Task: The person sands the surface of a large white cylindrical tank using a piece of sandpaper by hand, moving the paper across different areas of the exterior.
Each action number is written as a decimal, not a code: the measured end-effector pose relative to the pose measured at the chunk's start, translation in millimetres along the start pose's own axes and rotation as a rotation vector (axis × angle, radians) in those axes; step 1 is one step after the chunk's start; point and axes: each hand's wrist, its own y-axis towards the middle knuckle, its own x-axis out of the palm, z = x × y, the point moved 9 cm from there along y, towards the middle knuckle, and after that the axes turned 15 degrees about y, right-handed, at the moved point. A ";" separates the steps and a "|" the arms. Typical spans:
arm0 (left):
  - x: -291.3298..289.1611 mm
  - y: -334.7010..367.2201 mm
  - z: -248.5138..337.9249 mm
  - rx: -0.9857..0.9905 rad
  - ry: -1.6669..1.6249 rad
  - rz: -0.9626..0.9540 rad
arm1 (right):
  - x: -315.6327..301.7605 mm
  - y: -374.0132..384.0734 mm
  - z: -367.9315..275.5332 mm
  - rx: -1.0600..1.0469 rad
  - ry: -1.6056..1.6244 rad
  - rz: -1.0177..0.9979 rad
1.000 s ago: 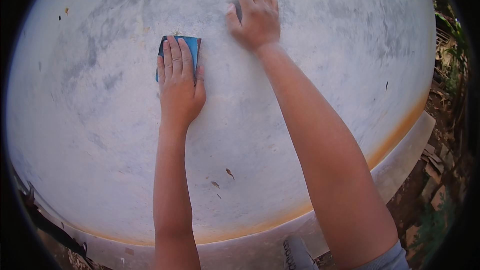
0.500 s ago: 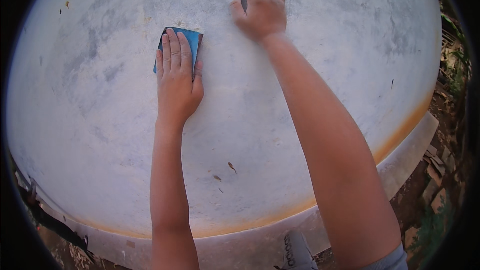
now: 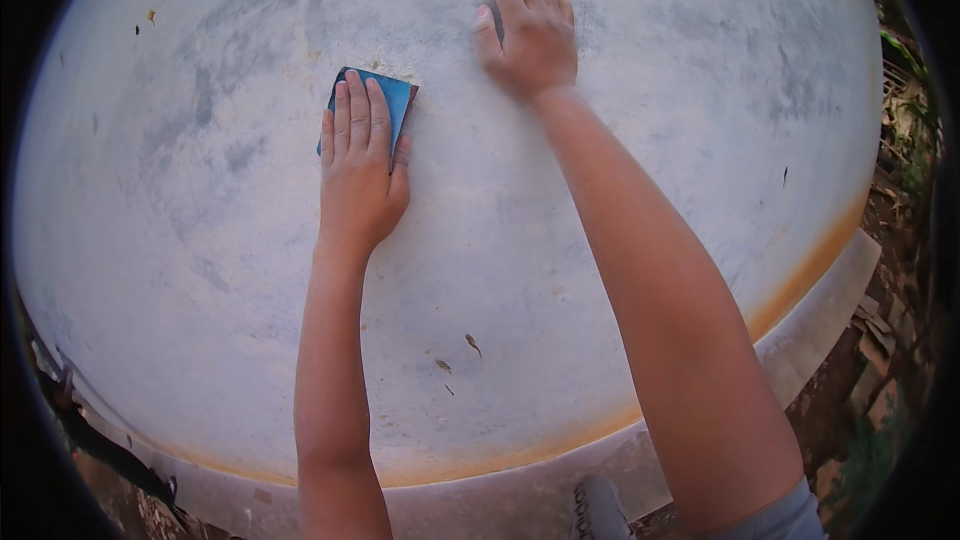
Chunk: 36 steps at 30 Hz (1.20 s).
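Observation:
My left hand lies with its fingers flat on a folded blue sheet of sandpaper, pressing it against a broad, whitish, curved surface. Its thumb rests along the right edge of the sheet, where a reddish-brown underside shows at the corner. Farther off and to the right, my right hand rests palm down on the same surface, fingers stretched out and thumb apart. A dark patch shows between that thumb and forefinger; I cannot tell whether it is shadow. What lies under the palm is hidden.
Grey smudges mottle the pale surface, and small dried bits lie nearer me. An orange-brown stain runs along its lower rim, above a grey ledge. Broken slabs and plants stand at right; a dark pole-like thing is at lower left.
The view has shifted slightly. My right hand has slid a little toward me over the surface. The sandpaper under my left hand has turned slightly clockwise.

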 end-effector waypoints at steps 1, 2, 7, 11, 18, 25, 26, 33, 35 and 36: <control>9.6 2.6 -3.2 0.017 0.050 -0.082 | 0.0 0.3 0.9 0.008 0.008 -0.003; 6.7 10.2 -8.7 0.016 -0.005 -0.008 | -0.2 0.4 1.6 0.017 0.018 -0.008; 10.4 38.2 -20.9 -0.028 0.007 0.106 | 1.3 1.2 1.1 0.034 0.006 -0.042; 7.9 42.6 -19.1 0.013 -0.008 -0.086 | 4.2 2.8 1.5 0.090 -0.034 -0.106; 1.7 9.2 -32.0 0.123 -0.104 -0.572 | -19.5 24.9 -16.6 0.299 -0.079 -0.610; 13.4 -122.6 -17.9 0.076 -0.160 -0.676 | -52.2 -57.0 -70.1 0.333 0.074 -0.954; 13.9 -152.4 -8.1 0.070 -0.252 -0.732 | -60.5 -84.4 -82.9 0.352 0.226 -0.905; -20.0 -470.9 108.1 -0.464 -0.914 -1.124 | -174.3 -460.8 -237.5 1.037 0.882 -1.111; -32.5 -575.2 140.3 -0.581 -0.845 -1.337 | -227.7 -567.1 -292.2 1.309 0.855 -1.191; -42.2 -621.6 152.5 -0.730 -0.952 -1.421 | -261.4 -619.8 -319.2 1.527 0.796 -1.294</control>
